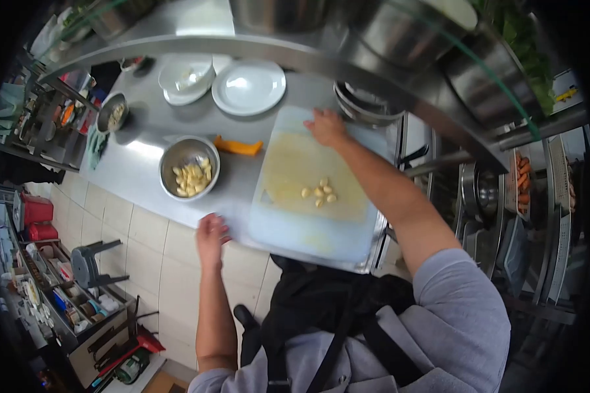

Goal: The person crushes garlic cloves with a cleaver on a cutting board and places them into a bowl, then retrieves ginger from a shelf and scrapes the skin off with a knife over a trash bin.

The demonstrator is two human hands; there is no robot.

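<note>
My right hand [328, 128] reaches over the far part of a white cutting board [288, 226], its fingers bent and a little apart, with nothing visible in them. Several peeled garlic cloves [320, 192] lie in a small group on the board's yellow-stained middle. My left hand [212, 237], slightly blurred, hovers by the table's front edge with fingers loosely curled and apart, holding nothing I can see. Beyond it a steel bowl [165, 177] holds more peeled cloves. An orange long object [239, 145], perhaps a handle, lies between bowl and board.
White plates [249, 87] and a white bowl [185, 77] stand at the back. A small steel bowl [113, 112] sits far left beside a green cloth [96, 145]. Steel pans [367, 108] are behind the board. A metal shelf rail [255, 46] crosses overhead. A grey stool [93, 264] stands on the floor.
</note>
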